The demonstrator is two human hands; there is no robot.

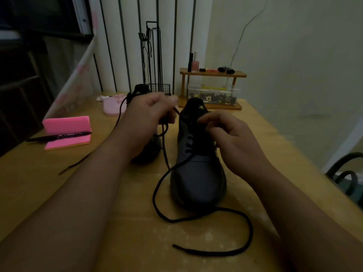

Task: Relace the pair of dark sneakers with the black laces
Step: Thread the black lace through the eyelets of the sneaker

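Lying loose at far left on the table (pixel 117 238) is one black lace (pixel 75 163), by the back sneaker (pixel 141 90). The left hand (pixel 149 112) pinches the tip of the other lace (pixel 154 194), half-threaded through the front sneaker (pixel 198 173). The right hand (pixel 227 134) curls at the upper eyelets; whether it grips, I cannot tell. Next, likely: aim the tip into the next open eyelet and pull the slack through.

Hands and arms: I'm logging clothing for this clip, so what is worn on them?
Nothing visible. The left hand and right hand are ungloved, with no rings on the fingers that show. The left forearm and right forearm are uncovered to the frame's edge: no sleeves, watch or bracelet. Dim light could hide small details.
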